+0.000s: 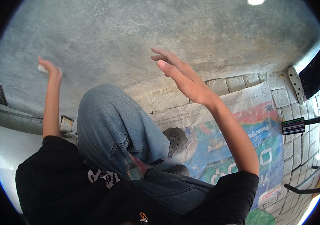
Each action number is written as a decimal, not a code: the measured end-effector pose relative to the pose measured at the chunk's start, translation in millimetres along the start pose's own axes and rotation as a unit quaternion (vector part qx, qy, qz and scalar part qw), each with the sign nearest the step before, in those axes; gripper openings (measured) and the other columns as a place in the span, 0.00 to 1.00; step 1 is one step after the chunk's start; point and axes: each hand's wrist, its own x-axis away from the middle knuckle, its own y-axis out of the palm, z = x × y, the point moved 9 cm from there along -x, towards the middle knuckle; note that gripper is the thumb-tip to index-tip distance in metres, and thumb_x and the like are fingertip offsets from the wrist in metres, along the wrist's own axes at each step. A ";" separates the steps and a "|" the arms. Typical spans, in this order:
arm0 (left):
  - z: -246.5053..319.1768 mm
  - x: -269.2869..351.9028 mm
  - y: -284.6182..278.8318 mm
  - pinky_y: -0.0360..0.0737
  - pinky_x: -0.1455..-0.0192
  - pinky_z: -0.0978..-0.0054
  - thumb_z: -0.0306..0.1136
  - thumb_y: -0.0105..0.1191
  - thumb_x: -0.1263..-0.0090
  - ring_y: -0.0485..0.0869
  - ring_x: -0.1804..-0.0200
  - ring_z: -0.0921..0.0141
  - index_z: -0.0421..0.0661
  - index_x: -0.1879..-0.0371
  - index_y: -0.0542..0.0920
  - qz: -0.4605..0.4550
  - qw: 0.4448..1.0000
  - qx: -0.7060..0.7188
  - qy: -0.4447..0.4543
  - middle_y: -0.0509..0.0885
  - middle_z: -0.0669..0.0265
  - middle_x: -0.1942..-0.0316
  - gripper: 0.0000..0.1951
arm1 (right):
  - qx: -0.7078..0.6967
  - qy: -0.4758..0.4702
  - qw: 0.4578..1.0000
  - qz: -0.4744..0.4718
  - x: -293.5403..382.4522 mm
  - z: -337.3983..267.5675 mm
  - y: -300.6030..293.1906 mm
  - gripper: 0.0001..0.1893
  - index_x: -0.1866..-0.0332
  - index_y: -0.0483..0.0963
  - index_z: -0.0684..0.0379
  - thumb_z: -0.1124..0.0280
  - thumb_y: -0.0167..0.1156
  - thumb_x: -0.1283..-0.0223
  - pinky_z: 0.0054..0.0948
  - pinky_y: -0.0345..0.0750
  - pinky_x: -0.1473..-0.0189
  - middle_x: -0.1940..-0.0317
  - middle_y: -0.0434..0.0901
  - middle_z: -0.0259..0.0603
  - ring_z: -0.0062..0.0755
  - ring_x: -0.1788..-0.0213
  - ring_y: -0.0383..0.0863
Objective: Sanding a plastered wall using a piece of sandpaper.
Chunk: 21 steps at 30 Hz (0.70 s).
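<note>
A grey plastered cement wall [115, 42] spans the view before me. At the left, my left hand [51, 69] is raised against it with a small white pad or block [42, 68] under the palm. Most of that white piece is hidden by the hand, so its material is unclear. My right hand [188, 80] holds nothing. It is lifted in front of the lower wall, fingers apart and pointing up and left; whether the fingertips touch the wall I cannot tell. Between the two arms rises my bent knee in blue jeans [103, 112].
A printed plastic banner [249, 132] covers paving blocks [292, 152] under me, with my dark perforated clogs [175, 140] on it. At right are a pale clog [296, 84], dark cloth [317, 73] and a black pedal-like part [293, 126]. A white curved surface [11, 152] stands left.
</note>
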 end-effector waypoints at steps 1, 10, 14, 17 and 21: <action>-6.6 -14.1 -13.4 0.30 0.25 0.55 0.74 0.22 0.36 0.27 0.24 0.57 0.47 0.26 0.31 -0.007 0.998 0.055 -0.034 0.25 0.56 0.25 0.49 | 0.014 0.016 1.000 -0.001 1.1 3.6 -2.4 0.37 0.30 0.58 0.59 0.41 0.42 0.34 0.45 0.65 0.35 0.36 0.65 0.57 0.51 0.33 0.65; 30.1 20.7 34.9 0.33 0.25 0.55 0.68 0.30 0.33 0.31 0.23 0.57 0.53 0.25 0.34 -0.010 1.000 0.000 -0.006 0.28 0.57 0.24 0.45 | -0.061 0.080 0.953 0.286 48.6 123.1 -170.0 0.23 0.35 0.65 0.53 0.58 0.53 0.33 0.30 0.75 0.48 0.52 0.79 0.40 0.31 0.51 0.80; 28.1 11.8 31.5 0.34 0.25 0.55 0.69 0.31 0.34 0.30 0.24 0.55 0.50 0.26 0.31 0.016 1.000 -0.016 0.001 0.25 0.54 0.25 0.47 | -0.066 0.112 0.806 0.578 188.0 214.0 -302.9 0.20 0.40 0.66 0.53 0.63 0.54 0.35 0.32 0.76 0.52 0.54 0.80 0.40 0.33 0.53 0.81; 6.7 1.7 8.5 0.38 0.25 0.55 0.66 0.32 0.33 0.32 0.24 0.55 0.44 0.27 0.30 0.078 0.995 -0.065 -0.009 0.26 0.49 0.26 0.48 | -0.110 0.171 0.671 0.713 321.1 268.7 -355.4 0.21 0.44 0.69 0.57 0.59 0.57 0.40 0.32 0.76 0.56 0.51 0.78 0.44 0.36 0.53 0.80; -4.9 2.6 -4.1 0.43 0.25 0.56 0.64 0.33 0.32 0.36 0.24 0.53 0.38 0.28 0.29 0.122 0.977 -0.173 0.014 0.29 0.46 0.26 0.49 | 0.048 0.250 0.517 0.817 446.4 276.7 -371.4 0.38 0.32 0.51 0.59 0.58 0.61 0.44 0.44 0.77 0.50 0.49 0.77 0.55 0.50 0.48 0.78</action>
